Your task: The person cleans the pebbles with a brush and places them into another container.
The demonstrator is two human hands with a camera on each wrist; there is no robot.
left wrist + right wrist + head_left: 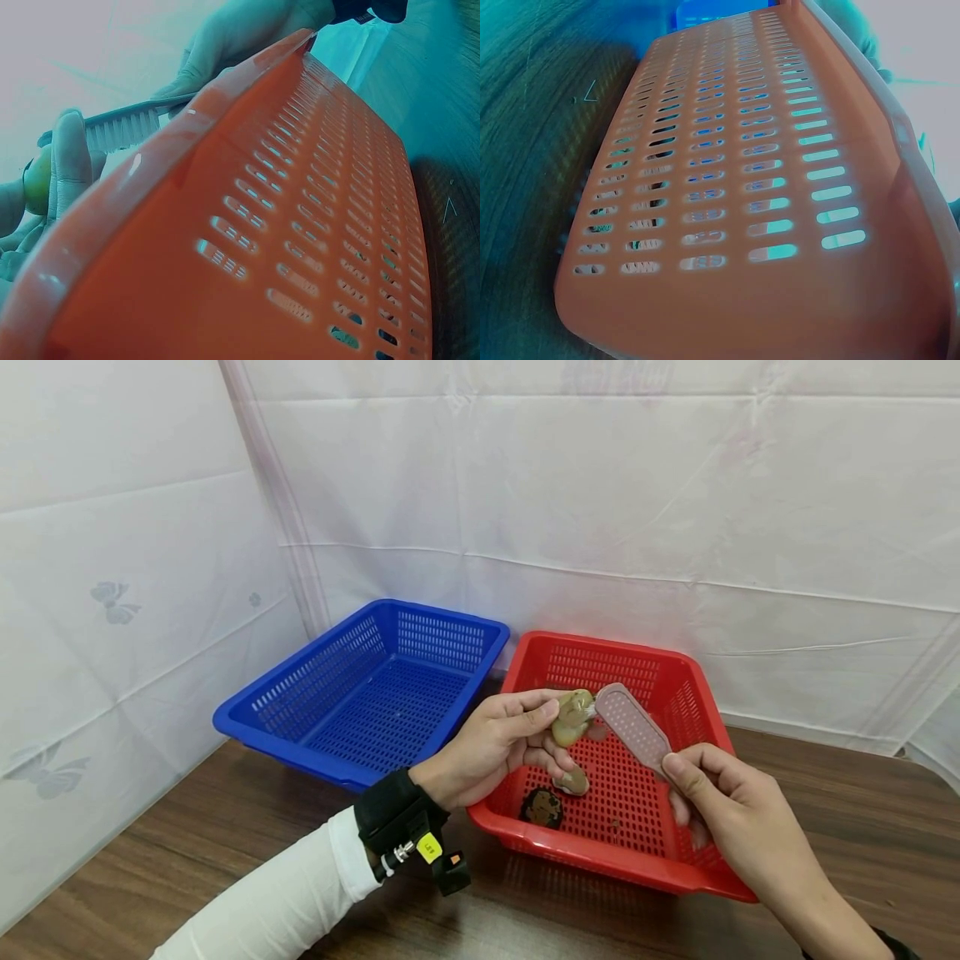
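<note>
My left hand [510, 735] pinches a small yellow-green rounded object [573, 717] between thumb and fingers, over the red basket [592, 839]. Brown smears mark its surface. In my right hand [738, 814] is the handle of a pink scrub brush [633, 722]. Its perforated back faces up, and the brush head's tip meets the object. White bristles [112, 133] point downward in the left wrist view. Beneath my left hand, a brown-smeared oval piece [573, 782] and a dark round piece with brown patches [542, 808] lie on the basket floor.
A blue perforated basket [292, 745] stands left of the red one on the brown wooden table [817, 793]. Pale patterned cloth [600, 485] hangs behind and at the left. The red basket's wall [705, 307] fills most of the right wrist view.
</note>
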